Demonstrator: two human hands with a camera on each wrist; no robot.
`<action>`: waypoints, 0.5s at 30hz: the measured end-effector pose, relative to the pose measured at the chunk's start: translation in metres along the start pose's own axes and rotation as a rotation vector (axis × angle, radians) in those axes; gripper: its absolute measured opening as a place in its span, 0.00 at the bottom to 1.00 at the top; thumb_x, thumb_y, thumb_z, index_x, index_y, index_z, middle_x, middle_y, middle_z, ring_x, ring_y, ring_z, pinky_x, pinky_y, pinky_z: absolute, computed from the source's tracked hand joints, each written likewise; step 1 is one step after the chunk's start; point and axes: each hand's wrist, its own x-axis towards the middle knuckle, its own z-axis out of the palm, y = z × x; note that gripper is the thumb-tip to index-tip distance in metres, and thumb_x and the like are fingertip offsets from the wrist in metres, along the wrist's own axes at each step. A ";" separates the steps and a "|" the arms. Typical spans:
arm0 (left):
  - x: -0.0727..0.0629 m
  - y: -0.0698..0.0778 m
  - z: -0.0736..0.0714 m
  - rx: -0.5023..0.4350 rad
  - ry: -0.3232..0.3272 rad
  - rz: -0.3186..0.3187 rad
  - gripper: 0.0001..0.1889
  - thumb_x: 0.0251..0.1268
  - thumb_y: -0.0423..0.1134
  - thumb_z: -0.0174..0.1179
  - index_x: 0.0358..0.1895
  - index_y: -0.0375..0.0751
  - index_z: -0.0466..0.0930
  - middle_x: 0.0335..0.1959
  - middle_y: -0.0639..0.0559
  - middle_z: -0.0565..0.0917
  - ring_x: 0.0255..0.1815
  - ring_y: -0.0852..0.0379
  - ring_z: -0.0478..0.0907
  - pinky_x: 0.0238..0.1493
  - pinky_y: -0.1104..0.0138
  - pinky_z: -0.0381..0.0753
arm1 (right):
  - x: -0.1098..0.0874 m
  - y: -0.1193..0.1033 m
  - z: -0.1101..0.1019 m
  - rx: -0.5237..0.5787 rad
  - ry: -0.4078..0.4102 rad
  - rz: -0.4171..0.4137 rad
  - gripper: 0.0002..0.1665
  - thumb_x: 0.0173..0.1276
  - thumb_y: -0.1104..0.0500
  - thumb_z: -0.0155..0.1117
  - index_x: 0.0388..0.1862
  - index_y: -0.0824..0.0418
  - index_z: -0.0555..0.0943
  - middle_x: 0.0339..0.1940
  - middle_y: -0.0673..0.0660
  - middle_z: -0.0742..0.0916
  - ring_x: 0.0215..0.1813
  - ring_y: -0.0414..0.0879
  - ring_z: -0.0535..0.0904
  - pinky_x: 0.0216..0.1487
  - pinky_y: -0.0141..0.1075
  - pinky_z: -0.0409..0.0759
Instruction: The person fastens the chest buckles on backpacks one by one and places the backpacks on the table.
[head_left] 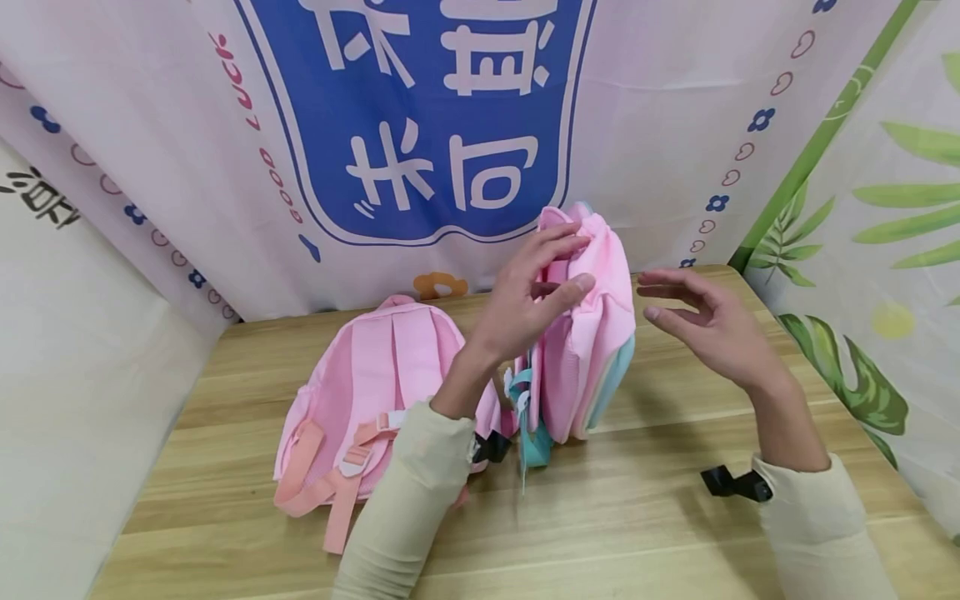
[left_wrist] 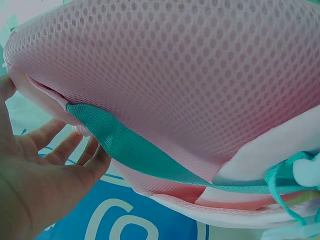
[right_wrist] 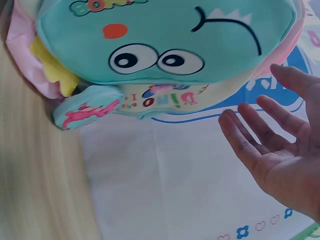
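A pink backpack [head_left: 592, 333] stands upright on the table, its mesh back panel [left_wrist: 175, 65] and teal strap [left_wrist: 115, 137] turned toward my left hand. My left hand [head_left: 525, 287] holds it near the top, with thumb and fingers at the upper edge; the fingertips are partly hidden behind it in the left wrist view. The backpack's front [right_wrist: 165, 45] carries a teal cartoon face with big eyes, seen in the right wrist view. Just right of the backpack, my right hand [head_left: 708, 325] hovers apart from it, fingers spread and holding nothing.
A second pink backpack [head_left: 405, 358] with salmon straps [head_left: 345, 492] lies on the left of the wooden table [head_left: 600, 533]. A printed cloth [head_left: 645, 125] hangs behind the table's far edge. Leaf-patterned cloth [head_left: 892, 275] hangs on the right.
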 end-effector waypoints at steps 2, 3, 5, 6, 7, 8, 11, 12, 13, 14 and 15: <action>0.001 0.001 0.003 0.001 -0.006 -0.009 0.31 0.74 0.50 0.59 0.77 0.47 0.75 0.83 0.54 0.68 0.80 0.53 0.69 0.66 0.53 0.86 | -0.001 -0.004 0.000 0.031 0.043 -0.030 0.26 0.79 0.68 0.64 0.74 0.66 0.76 0.66 0.53 0.84 0.66 0.35 0.80 0.62 0.21 0.81; 0.001 0.002 0.004 -0.001 -0.009 -0.013 0.31 0.74 0.51 0.60 0.77 0.48 0.76 0.83 0.55 0.68 0.81 0.54 0.68 0.67 0.53 0.86 | -0.002 -0.007 0.000 0.049 0.064 -0.048 0.26 0.78 0.69 0.64 0.73 0.67 0.77 0.65 0.52 0.85 0.66 0.37 0.81 0.62 0.22 0.82; 0.002 0.004 0.007 -0.010 -0.015 -0.017 0.31 0.74 0.51 0.61 0.77 0.48 0.76 0.83 0.56 0.68 0.81 0.55 0.68 0.67 0.53 0.85 | -0.003 -0.010 -0.001 0.099 0.102 -0.083 0.25 0.77 0.72 0.64 0.72 0.69 0.78 0.65 0.51 0.85 0.67 0.39 0.81 0.61 0.22 0.82; 0.003 0.004 0.008 -0.014 -0.019 -0.017 0.31 0.74 0.50 0.61 0.77 0.47 0.76 0.83 0.56 0.68 0.81 0.55 0.68 0.67 0.54 0.85 | -0.003 -0.012 -0.001 0.128 0.117 -0.098 0.25 0.76 0.73 0.64 0.71 0.70 0.78 0.65 0.53 0.85 0.67 0.40 0.81 0.61 0.23 0.83; 0.004 0.005 0.010 -0.021 -0.023 -0.015 0.30 0.74 0.50 0.62 0.77 0.47 0.76 0.83 0.55 0.68 0.81 0.55 0.68 0.67 0.55 0.85 | -0.004 -0.014 -0.001 0.155 0.128 -0.114 0.26 0.76 0.74 0.64 0.71 0.70 0.79 0.65 0.53 0.85 0.68 0.40 0.81 0.62 0.23 0.82; 0.004 0.006 0.011 -0.020 -0.025 -0.010 0.30 0.74 0.49 0.62 0.77 0.46 0.76 0.83 0.55 0.68 0.81 0.55 0.68 0.67 0.56 0.85 | -0.004 -0.015 -0.001 0.176 0.139 -0.127 0.26 0.75 0.75 0.63 0.70 0.71 0.79 0.66 0.54 0.85 0.68 0.41 0.81 0.62 0.23 0.82; 0.006 0.006 0.015 -0.027 -0.038 0.003 0.30 0.74 0.48 0.62 0.76 0.44 0.76 0.84 0.53 0.68 0.81 0.56 0.68 0.67 0.57 0.85 | -0.006 -0.020 -0.001 0.215 0.155 -0.153 0.27 0.74 0.77 0.62 0.71 0.72 0.78 0.67 0.55 0.84 0.70 0.43 0.80 0.64 0.23 0.82; 0.007 0.006 0.016 -0.028 -0.042 0.005 0.30 0.74 0.47 0.62 0.76 0.44 0.76 0.84 0.53 0.67 0.81 0.56 0.68 0.68 0.57 0.85 | -0.007 -0.021 -0.001 0.218 0.158 -0.159 0.27 0.74 0.77 0.62 0.71 0.73 0.78 0.67 0.56 0.83 0.70 0.44 0.79 0.64 0.24 0.82; 0.007 0.006 0.017 -0.024 -0.043 0.006 0.30 0.74 0.48 0.62 0.76 0.43 0.76 0.84 0.53 0.67 0.81 0.56 0.68 0.68 0.56 0.85 | -0.008 -0.022 -0.002 0.219 0.162 -0.165 0.27 0.74 0.78 0.62 0.71 0.73 0.78 0.68 0.55 0.83 0.71 0.45 0.79 0.65 0.24 0.81; 0.008 0.007 0.019 -0.021 -0.046 0.005 0.30 0.74 0.48 0.62 0.76 0.44 0.76 0.84 0.53 0.67 0.82 0.56 0.67 0.68 0.56 0.85 | -0.008 -0.023 -0.002 0.225 0.165 -0.171 0.28 0.73 0.79 0.61 0.72 0.73 0.77 0.69 0.56 0.83 0.71 0.45 0.78 0.66 0.25 0.81; 0.008 0.007 0.020 -0.020 -0.050 0.002 0.30 0.74 0.48 0.62 0.76 0.44 0.76 0.84 0.53 0.67 0.82 0.56 0.67 0.68 0.55 0.85 | -0.009 -0.024 -0.002 0.234 0.165 -0.179 0.29 0.73 0.79 0.61 0.72 0.73 0.77 0.70 0.56 0.82 0.72 0.46 0.77 0.66 0.25 0.81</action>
